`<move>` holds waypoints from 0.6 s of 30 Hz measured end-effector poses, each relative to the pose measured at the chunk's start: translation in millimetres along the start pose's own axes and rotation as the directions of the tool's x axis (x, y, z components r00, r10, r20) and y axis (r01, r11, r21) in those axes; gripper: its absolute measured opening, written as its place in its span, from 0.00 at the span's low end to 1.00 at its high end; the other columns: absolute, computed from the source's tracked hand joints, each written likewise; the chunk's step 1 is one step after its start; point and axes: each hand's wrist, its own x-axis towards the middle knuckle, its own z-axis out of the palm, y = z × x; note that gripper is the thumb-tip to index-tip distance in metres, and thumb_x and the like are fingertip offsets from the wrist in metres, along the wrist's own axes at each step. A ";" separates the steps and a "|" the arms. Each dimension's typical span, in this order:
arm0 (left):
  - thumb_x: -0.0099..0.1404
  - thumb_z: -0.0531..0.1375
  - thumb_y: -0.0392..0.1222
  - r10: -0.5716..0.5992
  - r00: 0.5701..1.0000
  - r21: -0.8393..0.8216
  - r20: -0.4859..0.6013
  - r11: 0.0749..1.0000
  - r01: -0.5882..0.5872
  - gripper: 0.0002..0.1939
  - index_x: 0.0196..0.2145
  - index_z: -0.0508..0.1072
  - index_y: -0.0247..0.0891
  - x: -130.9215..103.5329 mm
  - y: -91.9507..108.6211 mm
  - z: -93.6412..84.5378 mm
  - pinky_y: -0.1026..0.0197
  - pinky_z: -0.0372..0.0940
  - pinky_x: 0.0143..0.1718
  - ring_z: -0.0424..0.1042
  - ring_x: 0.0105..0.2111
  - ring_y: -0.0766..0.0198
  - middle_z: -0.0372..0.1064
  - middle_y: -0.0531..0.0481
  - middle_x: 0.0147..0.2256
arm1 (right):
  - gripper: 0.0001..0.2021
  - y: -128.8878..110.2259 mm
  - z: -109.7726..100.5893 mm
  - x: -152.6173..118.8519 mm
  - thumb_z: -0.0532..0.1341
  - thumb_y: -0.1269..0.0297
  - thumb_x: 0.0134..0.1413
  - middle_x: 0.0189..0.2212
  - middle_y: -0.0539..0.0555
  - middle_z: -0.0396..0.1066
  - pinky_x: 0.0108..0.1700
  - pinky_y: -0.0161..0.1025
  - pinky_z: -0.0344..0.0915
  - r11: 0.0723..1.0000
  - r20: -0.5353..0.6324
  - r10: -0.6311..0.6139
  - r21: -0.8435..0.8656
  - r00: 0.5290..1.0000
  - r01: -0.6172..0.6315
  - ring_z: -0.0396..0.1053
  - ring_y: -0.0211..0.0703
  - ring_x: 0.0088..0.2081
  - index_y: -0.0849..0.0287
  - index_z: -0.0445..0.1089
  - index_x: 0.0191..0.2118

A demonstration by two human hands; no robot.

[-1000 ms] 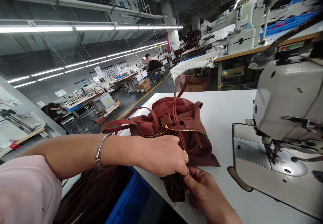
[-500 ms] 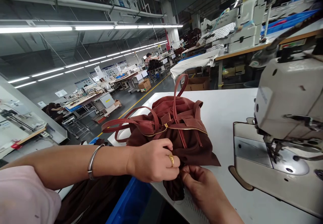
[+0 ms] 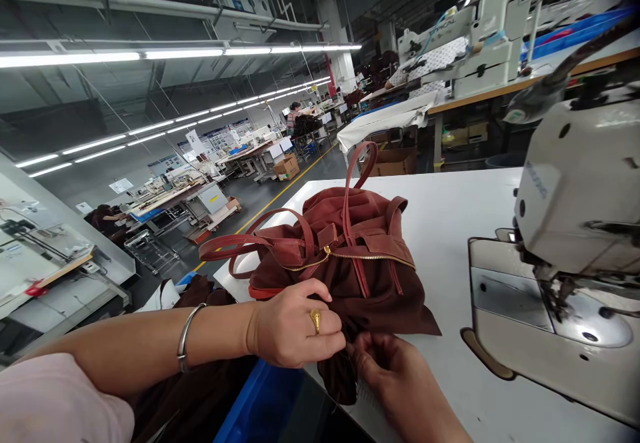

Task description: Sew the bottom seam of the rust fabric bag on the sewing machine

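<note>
A reddish-brown fabric bag [image 3: 385, 300] with strap handles and a gold zipper [image 3: 375, 255] lies on the white sewing table [image 3: 450, 210]. At its near side, dark brown lining fabric [image 3: 339, 380] hangs over the table edge. My left hand [image 3: 300, 326], with a gold ring, is closed on the gathered lining, its fingertips partly hidden. Pinched close beside it, my right hand [image 3: 393, 373] grips the same dark fabric between thumb and forefinger. The two hands nearly touch.
A sewing machine [image 3: 575, 230] stands to the right on the table. Below my left arm is a blue bin [image 3: 265, 396] with dark brown cloth [image 3: 185, 396]. Beyond the table are a cardboard box [image 3: 395, 162] and another machine [image 3: 480, 56]. Farther off, people sit at workstations.
Both hands have shifted slightly left and down, still holding the dark lining. The view has moved a little, so the sewing machine appears farther right.
</note>
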 end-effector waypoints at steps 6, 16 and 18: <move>0.62 0.45 0.33 -0.049 0.995 0.054 0.092 0.998 0.044 0.12 0.31 0.67 0.32 14.8 -0.2 -5.2 0.57 0.54 0.44 0.57 0.26 0.69 0.66 0.51 0.27 | 0.16 -16.7 -9.6 -20.6 0.58 0.50 0.34 0.22 0.52 0.66 0.27 0.33 0.60 0.994 -0.125 -0.098 -0.057 0.987 0.091 0.62 0.41 0.25 0.57 0.64 0.27; 0.61 0.49 0.34 -0.051 0.968 -0.009 0.246 0.998 0.055 0.09 0.25 0.65 0.34 41.7 -9.0 -2.2 0.55 0.52 0.38 0.57 0.38 0.62 0.67 0.51 0.31 | 0.17 4.0 -32.9 -14.3 0.57 0.51 0.43 0.22 0.51 0.68 0.28 0.33 0.62 0.944 0.035 -0.072 -0.321 0.997 0.080 0.66 0.44 0.27 0.56 0.66 0.37; 0.60 0.49 0.34 -0.054 0.968 -0.004 0.247 0.998 0.056 0.09 0.25 0.64 0.34 43.2 -9.6 -1.6 0.55 0.51 0.35 0.57 0.37 0.62 0.67 0.50 0.31 | 0.17 3.0 -32.8 -15.2 0.57 0.52 0.43 0.22 0.51 0.69 0.29 0.33 0.62 0.933 -0.006 -0.100 -0.348 0.995 0.092 0.66 0.45 0.28 0.56 0.67 0.37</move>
